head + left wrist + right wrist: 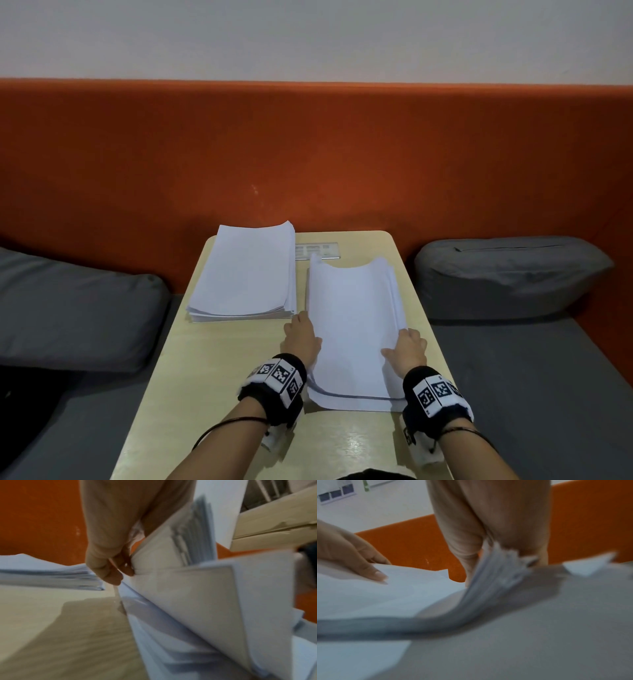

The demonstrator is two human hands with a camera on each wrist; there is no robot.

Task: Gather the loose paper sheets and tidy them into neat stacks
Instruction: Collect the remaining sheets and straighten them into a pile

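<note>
white paper is the whole job here: a bowed bundle of sheets (354,329) sits between the two hands on the pale wooden tabletop (205,394), its side edges lifted so the middle sags into a trough. the left hand (301,337) grips the bundle's left edge, fingers curled under and thumb on the inner face, as the left wrist view shows. the right hand (407,349) grips the right edge, thumb lying on top and fingers tucked beneath the fanned edges. beyond the left hand, and a little to its outer side, a second stack (245,272) lies flat and fairly square, apart from the held bundle and untouched

judging from the staggered edges near the right fingers, the step in hand is squaring this bundle. to do it well, i'd keep both grips loose enough for sheets to slide, stand the bundle on one edge and tap it on the tabletop, then turn and tap the other edge; squeezing hard would lock the offsets in. at least one loose sheet seems to lie under the bundle near the wrists, so it should be caught up too

no containers are in view, so nothing is held in any
</note>
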